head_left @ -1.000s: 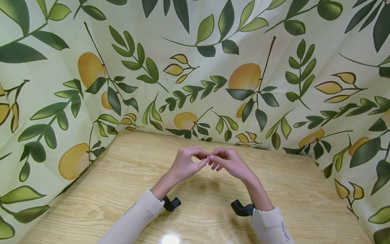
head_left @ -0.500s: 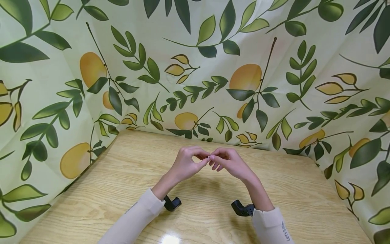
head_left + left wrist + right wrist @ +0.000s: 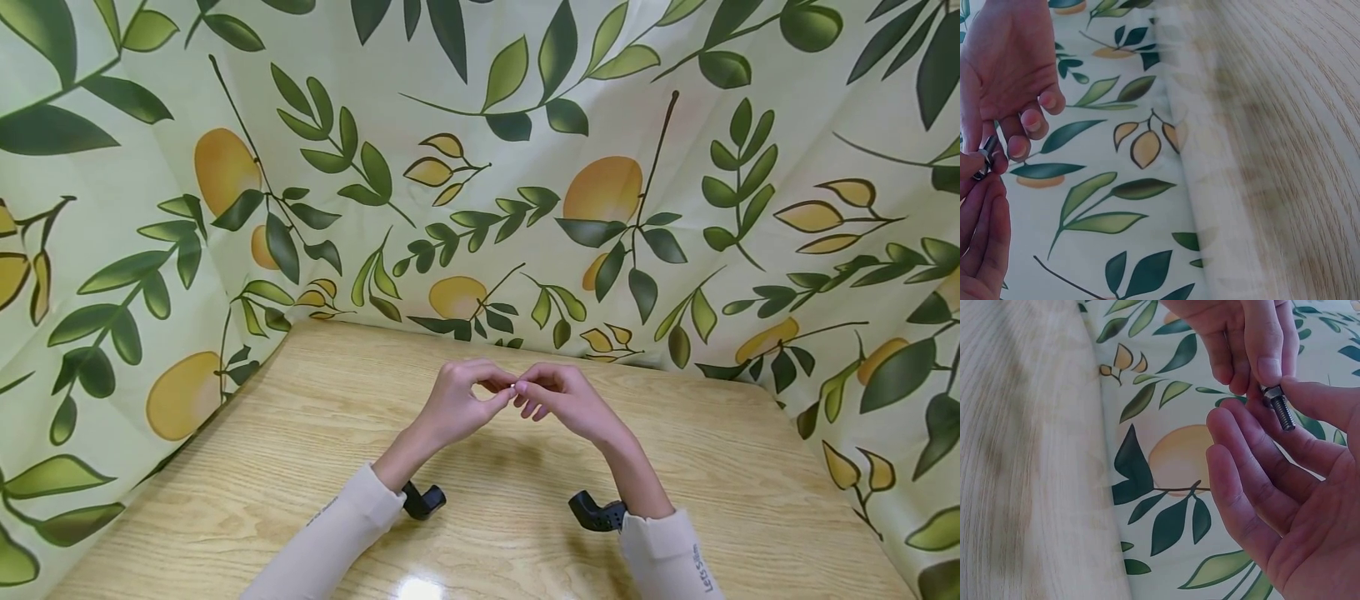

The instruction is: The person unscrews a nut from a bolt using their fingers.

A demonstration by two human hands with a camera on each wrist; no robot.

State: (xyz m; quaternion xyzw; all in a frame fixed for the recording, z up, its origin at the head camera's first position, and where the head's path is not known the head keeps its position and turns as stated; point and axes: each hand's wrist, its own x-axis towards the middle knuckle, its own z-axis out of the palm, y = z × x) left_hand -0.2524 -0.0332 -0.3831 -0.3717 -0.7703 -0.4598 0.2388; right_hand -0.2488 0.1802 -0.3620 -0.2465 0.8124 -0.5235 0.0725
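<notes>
Bolt (image 3: 1284, 415), shiny silver metal, ridged thread pointing to 5 o'clock in right wrist view; left hand (image 3: 453, 405) and right hand (image 3: 564, 398) both pinch it.

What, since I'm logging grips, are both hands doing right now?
Left hand: closed, pinching a small threaded metal bolt.
Right hand: closed, pinching the same bolt.

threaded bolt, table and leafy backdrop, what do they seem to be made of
Threaded bolt: metal, probably steel, judging by its grey, shiny threads. Table: wood or woodgrain laminate; grain lines show, and a bright glare suggests a glossy finish. Leafy backdrop: perhaps printed fabric or plastic sheet, fairly matt, with soft creases.
</notes>
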